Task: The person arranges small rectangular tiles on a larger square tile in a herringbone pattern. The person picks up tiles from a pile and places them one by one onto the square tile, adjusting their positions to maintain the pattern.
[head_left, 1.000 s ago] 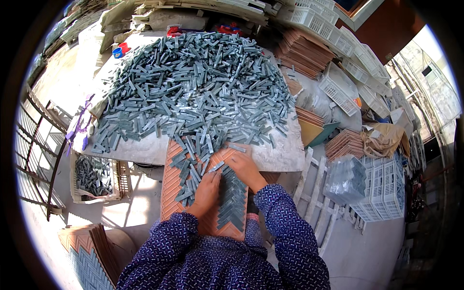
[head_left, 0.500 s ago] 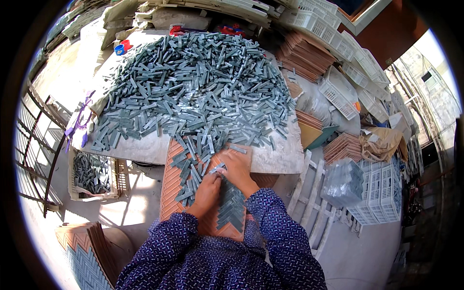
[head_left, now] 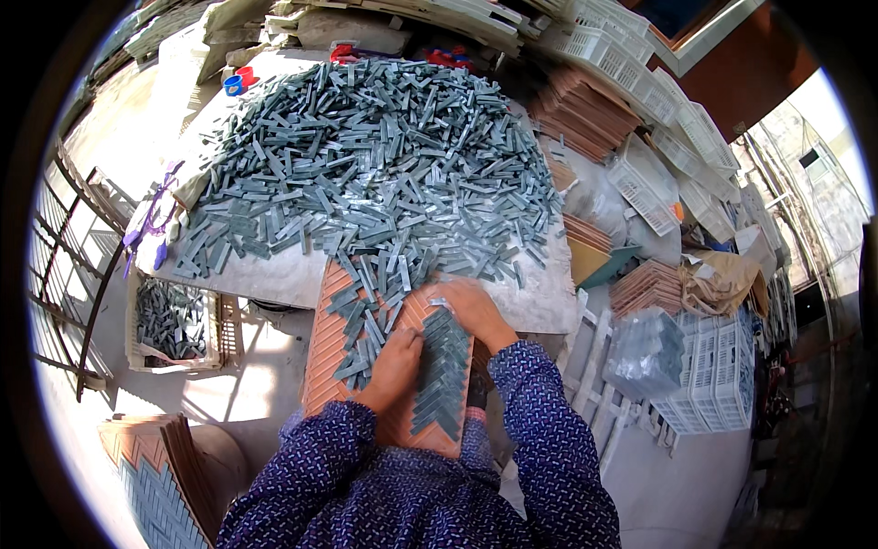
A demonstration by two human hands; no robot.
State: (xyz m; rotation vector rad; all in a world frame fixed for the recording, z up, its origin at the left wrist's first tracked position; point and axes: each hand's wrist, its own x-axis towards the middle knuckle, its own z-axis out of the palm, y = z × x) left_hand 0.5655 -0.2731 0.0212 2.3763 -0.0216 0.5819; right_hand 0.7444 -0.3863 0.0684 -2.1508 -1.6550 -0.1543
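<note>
Head view: orange board with herringbone grooves (head_left: 319, 377), far end over the near edge of the pale flat table (head_left: 270, 280), near end at the person's body. Slim dark grey-green stone strips (head_left: 438, 395) set in one tight zigzag band along the board's right side; band stops short of the far edge. Left-side grooves bare or under loose strips (head_left: 364, 352). Perhaps a third filled, my judgement. Right hand (head_left: 465, 307): fingers bent, tips at the band's far end; pinch unclear. Left hand (head_left: 394, 368): fingers curled together beside the band; cannot tell if gripping anything. Beyond: large jumbled grey-green heap (head_left: 366, 156) on the table.
</note>
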